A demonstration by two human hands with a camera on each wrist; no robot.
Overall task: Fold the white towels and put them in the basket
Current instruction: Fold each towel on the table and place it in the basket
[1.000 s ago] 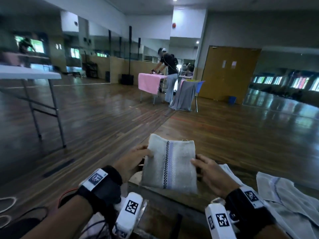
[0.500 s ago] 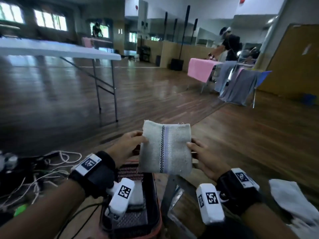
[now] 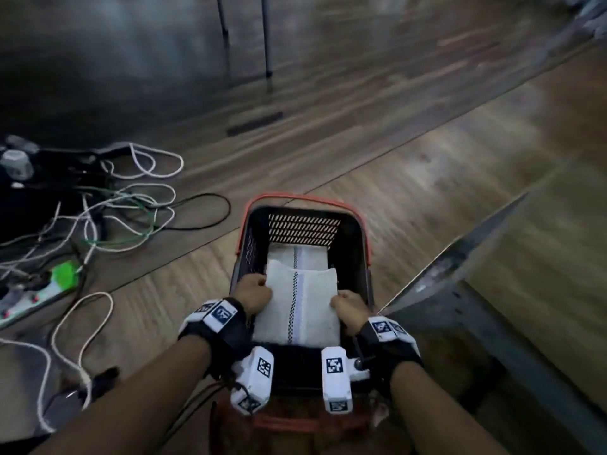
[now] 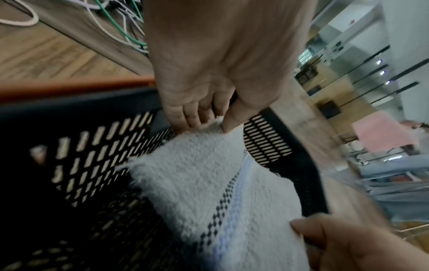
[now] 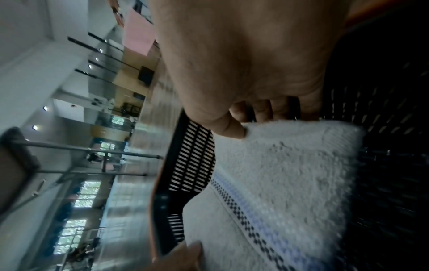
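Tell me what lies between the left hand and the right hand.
The folded towel spans the gap between the left hand and right hand, each gripping one edge, inside the basket; the head view shows it.

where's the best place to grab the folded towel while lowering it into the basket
By its two short side edges, one from each side, as is done now: the left hand and the right hand each pinch an edge of the folded towel, thumb on top. That likely keeps the fold flat and stops the layers falling open, and the hands fit inside the basket walls above the towel already inside.
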